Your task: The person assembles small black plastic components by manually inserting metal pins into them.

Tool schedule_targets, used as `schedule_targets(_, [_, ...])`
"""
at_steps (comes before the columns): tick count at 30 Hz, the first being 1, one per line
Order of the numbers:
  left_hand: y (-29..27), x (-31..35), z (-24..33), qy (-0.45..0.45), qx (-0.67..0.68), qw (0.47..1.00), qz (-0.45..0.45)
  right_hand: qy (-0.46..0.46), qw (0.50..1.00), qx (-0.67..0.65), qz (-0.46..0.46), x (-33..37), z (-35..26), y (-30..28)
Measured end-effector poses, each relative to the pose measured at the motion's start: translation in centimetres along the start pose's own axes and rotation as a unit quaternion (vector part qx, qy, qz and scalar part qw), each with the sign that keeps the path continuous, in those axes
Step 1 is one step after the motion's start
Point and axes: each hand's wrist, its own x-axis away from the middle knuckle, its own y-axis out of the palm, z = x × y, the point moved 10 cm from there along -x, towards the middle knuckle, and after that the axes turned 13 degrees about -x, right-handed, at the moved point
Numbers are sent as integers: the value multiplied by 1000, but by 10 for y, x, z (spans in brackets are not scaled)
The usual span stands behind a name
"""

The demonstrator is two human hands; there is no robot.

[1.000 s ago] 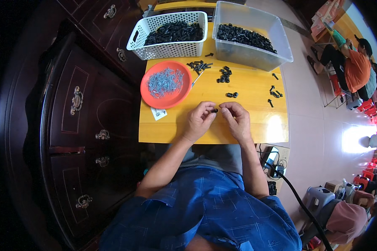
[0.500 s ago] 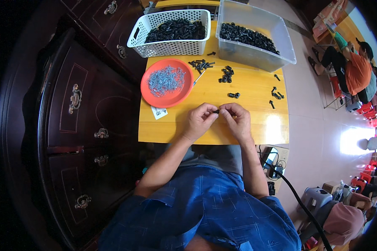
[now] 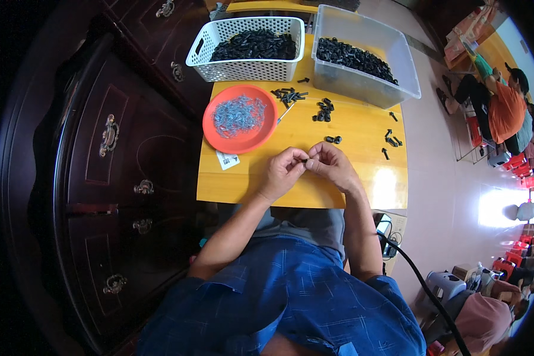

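Above the near part of the yellow table (image 3: pixel 231 187), my left hand (image 3: pixel 283 172) and my right hand (image 3: pixel 334 167) meet fingertip to fingertip. Both are closed in a pinch on one small black part (image 3: pixel 305 160), mostly hidden by the fingers. Just beyond my right hand lie a few short black cylindrical pieces (image 3: pixel 333 140). Farther off is a small group of similar black pieces (image 3: pixel 323 111). A red plate (image 3: pixel 210 133) to the left holds a heap of small shiny metal pieces (image 3: pixel 238 115). Beside it rest slim black parts (image 3: pixel 289 96) and a thin screwdriver-like tool (image 3: pixel 285 113).
A white perforated basket (image 3: pixel 243 73) and a clear plastic bin (image 3: pixel 368 92), each filled with black parts, stand at the far edge. Several black bolt-shaped parts (image 3: pixel 391 140) lie at right. Dark wooden cabinets (image 3: pixel 130 166) flank the left. People sit on the right, one in orange (image 3: pixel 507 113).
My right hand has turned slightly, its thumb and fingers shifting left over the small black part. My left hand keeps its pinch. The whole view has shifted a little.
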Motion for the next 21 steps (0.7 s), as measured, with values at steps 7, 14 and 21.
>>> schedule_targets(7, [-5, -1, -11, -20, 76, 997, 13, -199, 860, 412, 227, -27, -76, -21])
schedule_targets(14, [-3, -3, -10, -37, 100, 994, 5, -203, 742, 580, 269, -60, -75, -27])
schedule_targets(21, [-4, -2, -10, -34, 104, 994, 11, -164, 741, 595, 265, -66, -60, -29])
